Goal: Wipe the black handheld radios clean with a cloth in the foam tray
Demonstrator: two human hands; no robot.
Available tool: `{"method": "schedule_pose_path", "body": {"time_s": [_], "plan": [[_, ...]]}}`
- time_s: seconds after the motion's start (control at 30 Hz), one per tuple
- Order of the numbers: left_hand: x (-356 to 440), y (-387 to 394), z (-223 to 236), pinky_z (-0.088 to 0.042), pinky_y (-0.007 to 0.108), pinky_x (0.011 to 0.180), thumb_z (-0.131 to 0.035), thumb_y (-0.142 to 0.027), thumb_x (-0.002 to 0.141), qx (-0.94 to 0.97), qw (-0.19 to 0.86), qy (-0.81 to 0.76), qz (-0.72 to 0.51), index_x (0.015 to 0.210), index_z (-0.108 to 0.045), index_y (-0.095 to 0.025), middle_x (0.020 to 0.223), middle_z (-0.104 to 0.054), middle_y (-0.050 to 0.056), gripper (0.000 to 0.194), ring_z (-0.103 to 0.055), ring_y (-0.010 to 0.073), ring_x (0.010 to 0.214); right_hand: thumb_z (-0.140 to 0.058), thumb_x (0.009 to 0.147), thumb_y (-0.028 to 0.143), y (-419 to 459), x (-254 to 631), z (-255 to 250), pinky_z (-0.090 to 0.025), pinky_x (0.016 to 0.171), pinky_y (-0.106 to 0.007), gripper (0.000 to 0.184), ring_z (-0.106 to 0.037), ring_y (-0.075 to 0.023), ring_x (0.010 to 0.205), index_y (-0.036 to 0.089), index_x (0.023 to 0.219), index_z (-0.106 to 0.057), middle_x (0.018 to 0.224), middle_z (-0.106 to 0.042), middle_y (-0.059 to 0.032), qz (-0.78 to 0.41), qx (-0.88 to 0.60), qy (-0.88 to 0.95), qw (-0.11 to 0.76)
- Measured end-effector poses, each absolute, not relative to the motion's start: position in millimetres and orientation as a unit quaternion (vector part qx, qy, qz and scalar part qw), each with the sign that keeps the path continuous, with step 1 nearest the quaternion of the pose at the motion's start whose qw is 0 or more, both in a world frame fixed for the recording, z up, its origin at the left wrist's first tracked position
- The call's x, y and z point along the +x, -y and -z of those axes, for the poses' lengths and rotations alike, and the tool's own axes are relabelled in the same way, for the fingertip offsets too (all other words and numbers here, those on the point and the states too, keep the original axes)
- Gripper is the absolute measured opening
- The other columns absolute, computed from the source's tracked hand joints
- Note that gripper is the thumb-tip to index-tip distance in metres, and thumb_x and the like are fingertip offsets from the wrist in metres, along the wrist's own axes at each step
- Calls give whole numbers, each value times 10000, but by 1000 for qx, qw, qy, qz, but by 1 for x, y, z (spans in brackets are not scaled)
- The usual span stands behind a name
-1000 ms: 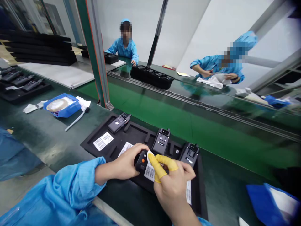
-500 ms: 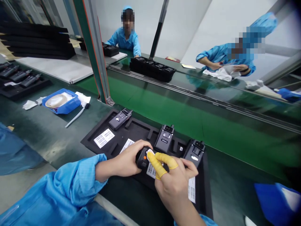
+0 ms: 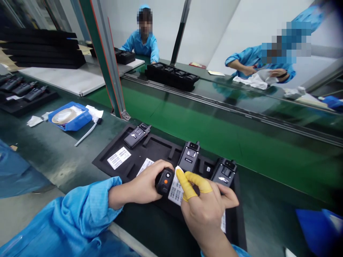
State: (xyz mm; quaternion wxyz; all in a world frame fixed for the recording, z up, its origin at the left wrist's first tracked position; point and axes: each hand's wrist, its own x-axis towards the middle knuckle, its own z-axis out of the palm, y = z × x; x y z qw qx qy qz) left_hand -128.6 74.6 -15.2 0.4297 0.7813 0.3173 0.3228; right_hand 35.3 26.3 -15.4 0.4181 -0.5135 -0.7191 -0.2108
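My left hand [image 3: 143,182] is wrapped round a black two-way radio [image 3: 163,189], whose end with an orange button and a small white round spot faces me. Just right of it is my right hand [image 3: 205,200], with yellow finger cots on the thumb and a finger. Pinched at their tips is a small white wiping cloth [image 3: 178,169], apart from the radio. Below both hands lies a black foam tray [image 3: 158,143]. It bears three more radios, one at the left [image 3: 137,135], a middle radio [image 3: 188,157] and a right radio [image 3: 224,172], and white barcode labels [image 3: 119,158].
A blue bin [image 3: 77,123] with a tape roll stands at the left, a white-handled brush [image 3: 87,134] beside it. Another tray of radios [image 3: 34,98] and stacked black trays [image 3: 43,48] lie farther left. A green post [image 3: 107,60] rises behind. Two co-workers sit across the green conveyor [image 3: 214,125].
My right hand has drawn back to the right with the white cloth, off the end of the radio, uncovering the white spot. My left hand keeps its hold on the radio.
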Motion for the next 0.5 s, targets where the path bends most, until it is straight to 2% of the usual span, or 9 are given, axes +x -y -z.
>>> {"method": "schedule_pose_path", "body": {"time_s": [0.17, 0.27, 0.5], "plan": [[-129, -74, 18, -449, 350, 880, -595, -32, 624, 782, 428, -305, -334, 1105, -468, -200, 1092, -541, 66, 525, -548, 216, 995, -393, 784, -25, -24, 25, 13, -263, 836, -377, 328, -551, -111, 782, 203, 824, -626, 846, -659, -3, 213, -481, 745, 410], [-128, -74, 19, -449, 343, 879, -618, -28, 624, 778, 432, -312, -333, 1109, -467, -196, 1091, -541, 67, 535, -549, 210, 995, -400, 810, -16, -22, 21, 11, -262, 826, -375, 305, -555, -109, 764, 189, 806, -626, 802, -665, -3, 250, -477, 742, 400], [-125, -72, 18, -445, 345, 871, -607, -29, 617, 779, 413, -331, -337, 1072, -473, -201, 1072, -545, 62, 505, -546, 211, 985, -462, 796, 9, -14, 16, 11, -263, 809, -386, 232, -569, -122, 750, 188, 706, -578, 755, -665, -8, 283, -506, 717, 387]]}}
